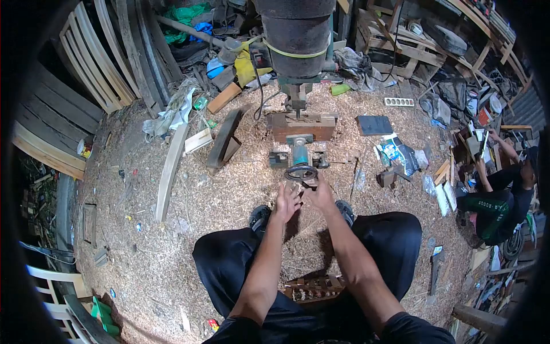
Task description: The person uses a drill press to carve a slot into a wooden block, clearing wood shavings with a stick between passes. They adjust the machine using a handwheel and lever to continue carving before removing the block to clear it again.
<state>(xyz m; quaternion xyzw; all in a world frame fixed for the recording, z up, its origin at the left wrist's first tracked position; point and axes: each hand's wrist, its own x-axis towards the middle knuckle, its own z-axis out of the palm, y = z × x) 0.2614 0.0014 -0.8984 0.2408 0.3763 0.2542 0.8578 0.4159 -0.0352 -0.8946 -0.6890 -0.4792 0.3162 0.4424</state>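
Note:
A drill-like machine [298, 97] with a dark bit hangs over a wooden block [309, 131] held on its bed. In front of the block is a green vise or slide [300, 152] with a round black handwheel [301, 173]. My right hand [321, 195] is at the wheel's lower right rim, fingers curled against it; part of its grip is hidden. Just below the wheel's left side, my left hand [286, 203] is held with its fingers apart and nothing in them.
Wood shavings cover the floor. Left of the machine lie a long plank [172, 172] and a dark beam [225, 139]. A power strip [399, 102] and a dark slab [374, 125] lie to the right. Another person [501, 195] sits at far right, handling wood pieces.

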